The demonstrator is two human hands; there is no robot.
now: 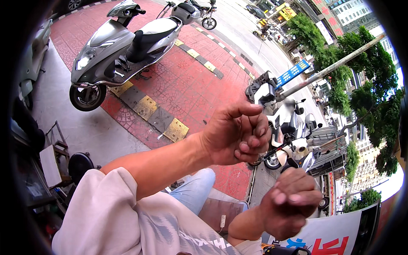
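Observation:
My left hand (240,135) is raised in front of me with its fingers curled in toward the palm and the thumb lying over them. No object shows in it. Lower and to the right, my right hand (292,203) is closed in a loose fist, its inner side in shadow, and nothing sticks out of it. The two hands are apart and touch nothing visible. Below them, beside my knee in light blue jeans (194,191), lies a brown flat surface (208,216) with a small pale tag-like piece (223,221) on it.
A grey scooter (123,55) stands on red paving (195,93) by a yellow-and-black ramp strip (146,107). White scooters (293,121) are parked beyond my hands. A small stool-like frame (55,161) is at left; a printed sign board (327,238) is at lower right.

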